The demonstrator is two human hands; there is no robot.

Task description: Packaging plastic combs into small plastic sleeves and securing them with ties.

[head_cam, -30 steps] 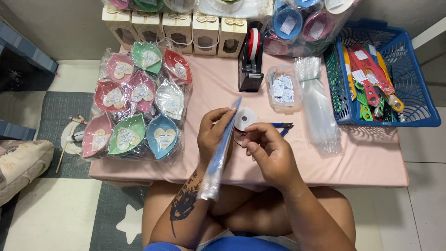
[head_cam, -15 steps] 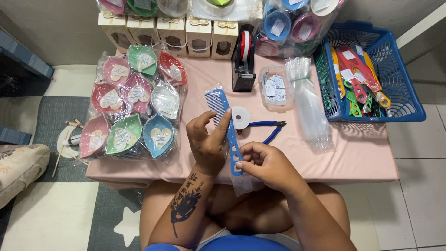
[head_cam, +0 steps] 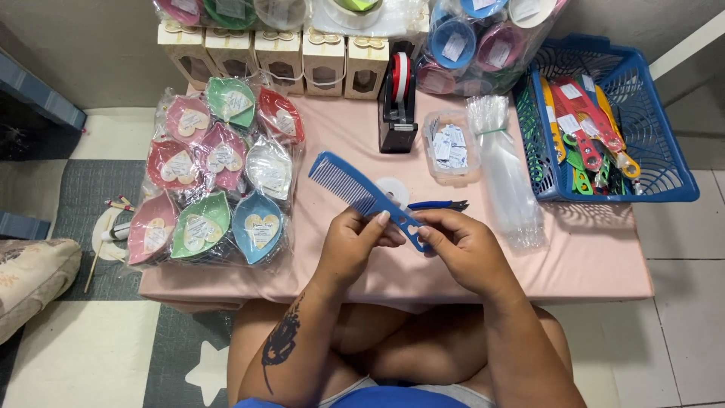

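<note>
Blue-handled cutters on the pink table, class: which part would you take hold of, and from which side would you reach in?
Probably the blue handles, coming from the person's right. The cutters lie flat on the table beyond the right hand, dark tip pointing right, partly hidden by the hands and blue comb. The tape roll crowds the left side.

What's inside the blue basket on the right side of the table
The blue basket holds flat plastic pieces: red ones on top, green ones and yellow ones partly under them. Anything lower in the pile is covered and cannot be seen.
</note>
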